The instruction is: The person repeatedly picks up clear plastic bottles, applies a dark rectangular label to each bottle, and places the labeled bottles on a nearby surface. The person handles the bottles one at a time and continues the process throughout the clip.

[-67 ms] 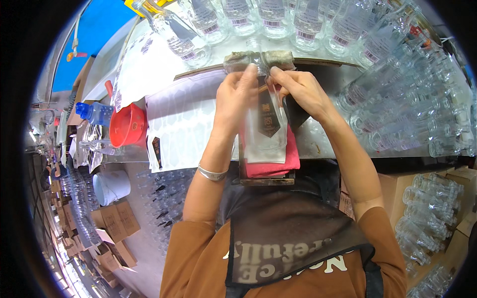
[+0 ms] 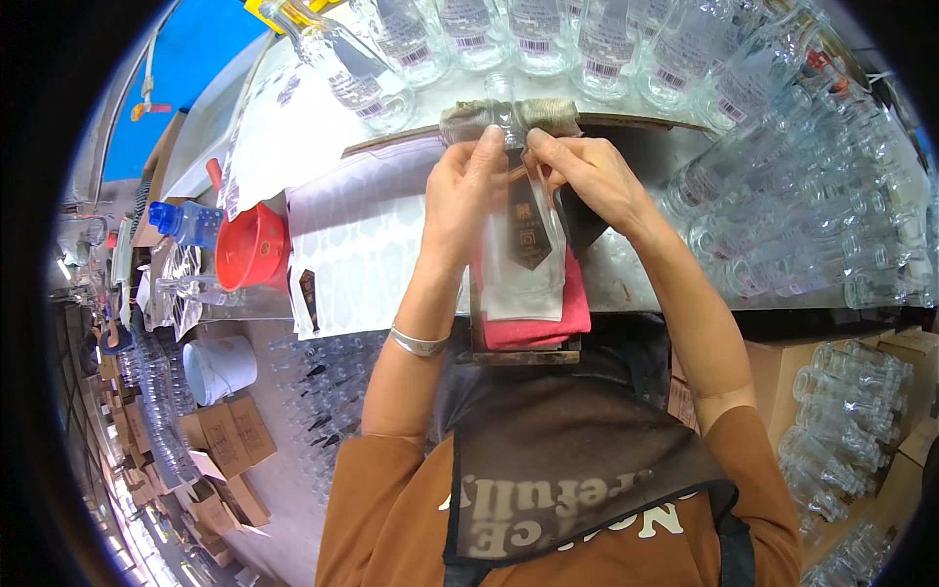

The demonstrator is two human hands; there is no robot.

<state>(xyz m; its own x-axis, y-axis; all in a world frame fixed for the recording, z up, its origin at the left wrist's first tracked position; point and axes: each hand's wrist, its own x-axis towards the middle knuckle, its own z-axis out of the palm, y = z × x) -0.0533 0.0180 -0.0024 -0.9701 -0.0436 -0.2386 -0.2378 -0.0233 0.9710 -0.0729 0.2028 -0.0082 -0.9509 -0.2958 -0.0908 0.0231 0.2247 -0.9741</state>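
A clear glass bottle (image 2: 536,284) lies in a wooden cradle, its neck pointing away from me across a cloth-wrapped rest (image 2: 551,115). A dark label (image 2: 529,235) with a pointed lower end and copper-coloured marks runs down its upper side. My left hand (image 2: 465,186) is closed at the left of the bottle's shoulder, thumb along the glass. On the opposite side my right hand (image 2: 587,171) has its thumb and bent fingers closed at the shoulder, by the label's copper edge. Under the bottle are white paper and a pink cloth (image 2: 538,331).
Label sheets (image 2: 367,235) lie left of the cradle, beside a red plastic container (image 2: 252,247) and a blue-capped bottle (image 2: 186,223). Labelled glass bottles (image 2: 536,39) stand along the back; many more lie stacked on the right (image 2: 782,215). A white bucket (image 2: 220,370) sits lower left.
My right thumb has shifted slightly left, toward the bottle's neck. The label and bottle appear turned very slightly; my left hand stays at the shoulder.
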